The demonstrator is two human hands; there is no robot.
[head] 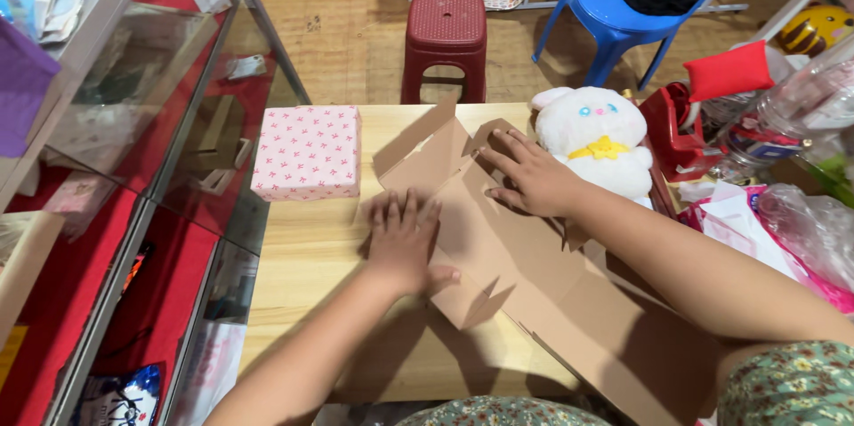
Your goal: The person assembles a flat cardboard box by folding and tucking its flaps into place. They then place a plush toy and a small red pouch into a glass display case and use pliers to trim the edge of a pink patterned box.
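Cardboard box blank (525, 275) pressed flat under both hands' spread fingers, left hand (405, 244), right hand (532, 175)

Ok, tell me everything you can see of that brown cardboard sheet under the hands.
The cardboard sheet is plain brown, die-cut and creased, an unfolded box blank with flaps. It lies mostly flat on the wooden table, running diagonally from near the pink box toward the near right edge, which it overhangs. One flap at the far end stands partly raised. The left hand presses flat on its left edge; the right hand rests, fingers spread, on the far end beside the plush toy.
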